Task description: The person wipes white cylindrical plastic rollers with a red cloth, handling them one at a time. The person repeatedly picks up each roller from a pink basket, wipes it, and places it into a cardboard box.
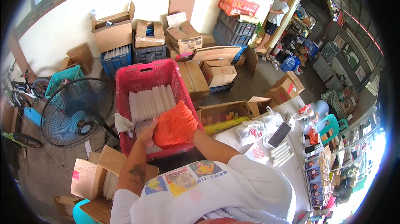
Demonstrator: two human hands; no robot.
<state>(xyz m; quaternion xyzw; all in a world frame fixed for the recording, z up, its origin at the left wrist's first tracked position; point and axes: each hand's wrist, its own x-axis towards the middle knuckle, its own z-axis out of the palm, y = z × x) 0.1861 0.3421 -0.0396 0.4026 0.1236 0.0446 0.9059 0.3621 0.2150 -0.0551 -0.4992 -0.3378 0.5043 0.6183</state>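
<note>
Crumpled orange bag — over red crate, white tubes inside

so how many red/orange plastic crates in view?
2. The big red crate sits in front of the person, holding white tubes; an orange-red crate tops the dark crate stack by the doorway. Others may be hidden behind boxes.

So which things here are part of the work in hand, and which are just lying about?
In hand:
left hand
right hand
orange bundle
red crate
white tubes

Lying about:
fan
cardboard boxes
phone
bicycle
blue crate
</note>
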